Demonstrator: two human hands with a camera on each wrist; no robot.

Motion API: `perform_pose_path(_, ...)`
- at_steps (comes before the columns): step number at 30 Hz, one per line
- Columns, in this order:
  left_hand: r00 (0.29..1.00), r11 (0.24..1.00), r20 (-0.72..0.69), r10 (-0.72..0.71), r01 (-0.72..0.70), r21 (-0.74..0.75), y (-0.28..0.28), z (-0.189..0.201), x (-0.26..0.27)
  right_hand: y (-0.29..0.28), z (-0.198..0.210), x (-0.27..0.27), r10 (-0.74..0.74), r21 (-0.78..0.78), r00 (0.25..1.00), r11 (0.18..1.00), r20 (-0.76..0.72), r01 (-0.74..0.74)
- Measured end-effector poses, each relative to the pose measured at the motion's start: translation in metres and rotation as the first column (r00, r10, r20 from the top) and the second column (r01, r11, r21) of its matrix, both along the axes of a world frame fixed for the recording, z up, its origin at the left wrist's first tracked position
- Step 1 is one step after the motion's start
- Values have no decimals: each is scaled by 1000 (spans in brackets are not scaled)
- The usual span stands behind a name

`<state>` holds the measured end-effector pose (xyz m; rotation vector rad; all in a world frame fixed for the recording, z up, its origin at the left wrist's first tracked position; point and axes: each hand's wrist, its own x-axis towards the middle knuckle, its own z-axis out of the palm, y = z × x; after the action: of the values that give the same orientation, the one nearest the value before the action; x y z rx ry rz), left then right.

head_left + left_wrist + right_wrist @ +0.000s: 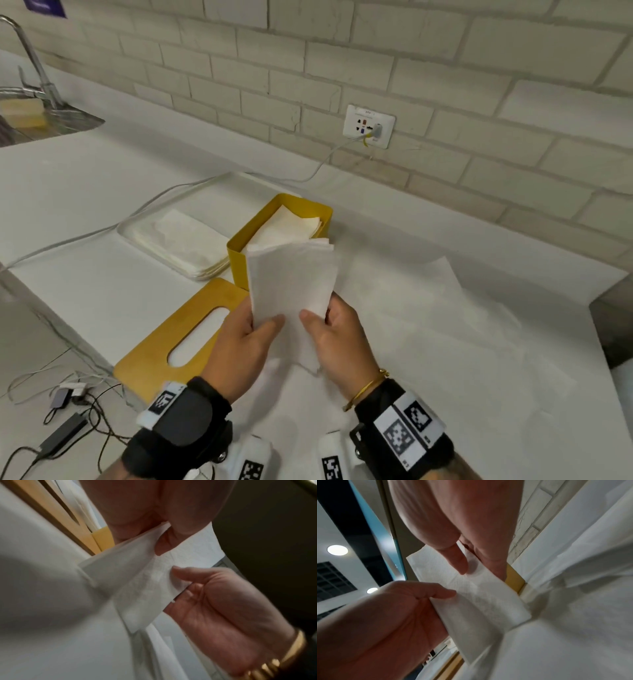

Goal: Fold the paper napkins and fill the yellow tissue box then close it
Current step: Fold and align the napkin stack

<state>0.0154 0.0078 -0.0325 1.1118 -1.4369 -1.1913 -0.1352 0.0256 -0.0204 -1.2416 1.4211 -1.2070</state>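
Both hands — left (245,337), right (337,334) — pinch the folded napkin's (291,284) lower edge, thumbs on top; probably light and limp — support both side edges toward the box (239,246).

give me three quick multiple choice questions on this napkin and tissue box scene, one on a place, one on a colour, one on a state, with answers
1. Where does the flat yellow lid with the oval slot lie?
A. on the counter, left of the hands
B. on top of the box
C. in the sink

2. What colour is the open rectangular tissue box?
A. blue
B. yellow
C. black

3. How is the folded white paper napkin held?
A. lying flat in the tray
B. by one hand only
C. pinched by both hands above the counter

Answers:
1. A: the lid rests on the white counter beside the left hand.
2. B: the tissue box has yellow walls and napkins inside.
3. C: the left hand and the right hand each pinch the napkin's lower edge, thumbs on its near face.
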Motion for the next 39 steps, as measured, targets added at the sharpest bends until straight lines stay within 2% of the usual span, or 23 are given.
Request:
perform_pose_path(2,993,996,-99,-58,65,69,-3,16,3,0,6,-10,63,20,996,998,65,-64)
perform_pose_path(5,957,946,-262,-121,191,261,-9,29,4,3,9,-21,175,104,979,977,103,-186)
perform_pose_path(7,935,904,-335,-120,243,353,-9,28,-2,9,4,-29,190,161,977,966,96,-204)
perform_pose_path(10,919,875,-390,-56,233,424,-6,18,-15,23,-3,-45,182,228,981,954,70,-194)
perform_pose_path(13,900,846,-436,-15,244,475,-2,8,-23,39,3,-77,81,278,996,956,34,-87)
perform_pose_path(16,895,833,-445,-33,271,482,2,3,-29,54,14,-128,-162,283,986,945,-40,166)
perform_pose_path(19,899,830,-435,-55,283,481,3,2,-37,68,21,-181,-428,260,895,856,-128,446)
perform_pose_path(22,902,819,-427,-70,296,491,5,4,-45,81,15,-219,-588,267,789,743,-178,614)
perform_pose_path(25,904,811,-418,-92,311,495,4,5,-51,87,3,-236,-641,324,748,680,-175,658)
perform_pose_path(32,911,806,-397,-107,314,502,2,4,-51,77,-13,-227,-575,417,771,651,-274,634)
perform_pose_path(35,910,804,-400,-107,316,504,0,5,-48,75,-12,-224,-593,378,759,660,-268,649)
perform_pose_path(39,914,806,-391,-104,308,505,-1,6,-47,74,-11,-228,-668,210,709,678,-226,705)
